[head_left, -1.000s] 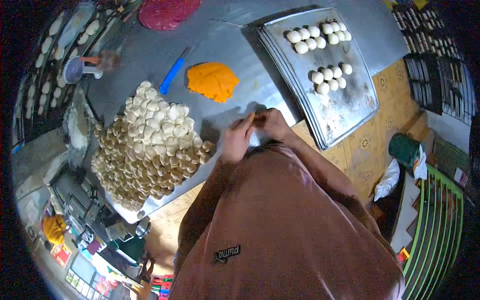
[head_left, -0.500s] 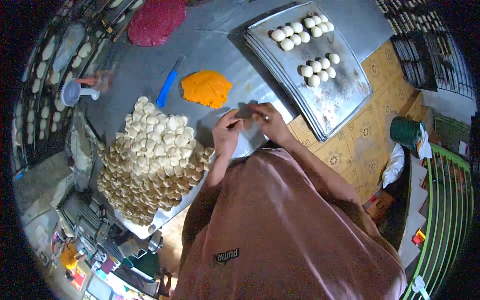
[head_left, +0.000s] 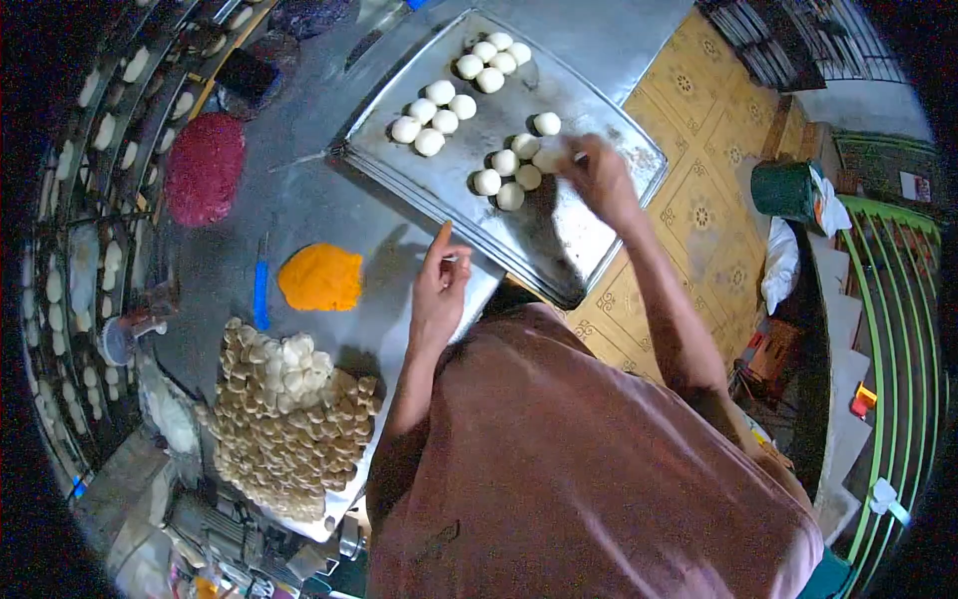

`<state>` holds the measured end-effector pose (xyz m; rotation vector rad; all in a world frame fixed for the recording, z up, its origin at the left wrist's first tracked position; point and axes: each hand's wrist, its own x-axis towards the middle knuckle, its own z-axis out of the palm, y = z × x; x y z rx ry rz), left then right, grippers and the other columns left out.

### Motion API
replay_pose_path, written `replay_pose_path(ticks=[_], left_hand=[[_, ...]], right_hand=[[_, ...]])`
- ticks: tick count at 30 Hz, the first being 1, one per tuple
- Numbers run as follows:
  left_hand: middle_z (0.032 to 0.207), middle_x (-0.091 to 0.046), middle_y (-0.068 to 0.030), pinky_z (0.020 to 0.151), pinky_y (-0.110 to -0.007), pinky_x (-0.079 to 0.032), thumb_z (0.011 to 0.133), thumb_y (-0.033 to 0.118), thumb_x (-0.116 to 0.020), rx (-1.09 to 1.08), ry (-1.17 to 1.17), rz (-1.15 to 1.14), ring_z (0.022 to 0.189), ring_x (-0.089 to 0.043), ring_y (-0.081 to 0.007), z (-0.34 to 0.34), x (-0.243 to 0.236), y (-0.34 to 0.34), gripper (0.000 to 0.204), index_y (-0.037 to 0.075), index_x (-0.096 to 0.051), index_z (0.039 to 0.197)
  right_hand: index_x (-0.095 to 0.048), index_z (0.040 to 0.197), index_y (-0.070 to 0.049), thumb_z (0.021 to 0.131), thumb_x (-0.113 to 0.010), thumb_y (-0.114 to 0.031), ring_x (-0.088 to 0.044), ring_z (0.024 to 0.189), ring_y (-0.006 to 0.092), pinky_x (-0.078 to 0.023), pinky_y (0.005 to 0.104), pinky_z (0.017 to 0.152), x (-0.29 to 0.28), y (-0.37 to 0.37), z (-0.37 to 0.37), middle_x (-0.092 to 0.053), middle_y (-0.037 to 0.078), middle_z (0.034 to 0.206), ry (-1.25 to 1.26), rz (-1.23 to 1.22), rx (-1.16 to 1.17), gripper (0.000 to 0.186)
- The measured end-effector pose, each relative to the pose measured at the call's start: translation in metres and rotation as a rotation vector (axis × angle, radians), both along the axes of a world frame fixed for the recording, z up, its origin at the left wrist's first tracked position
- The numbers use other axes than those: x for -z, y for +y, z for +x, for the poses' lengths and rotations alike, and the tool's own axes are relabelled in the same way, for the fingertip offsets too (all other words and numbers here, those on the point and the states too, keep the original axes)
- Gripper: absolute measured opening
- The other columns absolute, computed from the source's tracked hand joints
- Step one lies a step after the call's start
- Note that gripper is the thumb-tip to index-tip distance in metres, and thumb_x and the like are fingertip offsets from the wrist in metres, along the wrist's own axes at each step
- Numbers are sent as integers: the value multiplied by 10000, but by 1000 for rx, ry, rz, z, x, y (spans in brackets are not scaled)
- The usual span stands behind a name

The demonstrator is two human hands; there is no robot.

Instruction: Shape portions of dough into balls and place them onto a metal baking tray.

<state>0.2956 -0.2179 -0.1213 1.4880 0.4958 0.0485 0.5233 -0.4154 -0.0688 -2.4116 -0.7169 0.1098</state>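
My right hand (head_left: 599,180) reaches over the metal tray (head_left: 609,235), its fingertips pinched on a pale ball of dough (head_left: 549,159) at the end of a row; motion blurs the grip slightly. Rows of round white dough balls (head_left: 439,92) lie in three groups on this tray. My left hand (head_left: 439,295) hovers by the tray's near edge, holding nothing, its index finger stretched and the other fingers loosely bent. To its left, a lump of orange dough (head_left: 321,278) rests on the metal table (head_left: 369,225).
A blue-handled knife (head_left: 261,295) lies left of the orange dough. Nearer stands a large heap of small dough pieces (head_left: 289,429). Magenta dough (head_left: 206,168) sits farther left, beside racks of dough (head_left: 85,270). A green bucket (head_left: 781,190) stands on the tiled floor at right.
My right hand has left my left hand and moved out over the tray. My left hand has opened. The view has turned toward the tray.
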Motion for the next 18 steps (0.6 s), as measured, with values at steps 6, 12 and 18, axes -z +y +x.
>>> replay_pose_path(ticks=[6,12,18], left_hand=[[1062,-697,-77,808,-279,-523,997,166,-604,-160,148,35,896,-633,-125,-52,19,19,340,58,-591,1320],[740,-691,-86,617,-330,-504,920,196,-682,-480,451,709,639,-626,-204,-166,13,137,204,40,-721,1047],[867,-700,-167,754,-451,-542,830,30,-620,-325,442,1247,886,-679,-375,-236,8,273,235,76,-714,1040]], right_hand=[[-729,1054,-16,891,-705,-320,-707,801,334,-544,410,752,30,4,51,-726,206,891,160,-160,22,346],[-593,1340,-46,981,-630,-242,-641,1022,263,-502,367,904,41,-8,16,-664,160,1115,103,26,183,410],[-644,1193,-24,952,-615,-62,-644,850,172,-521,306,738,54,54,-122,-682,140,1062,380,-43,-166,246]])
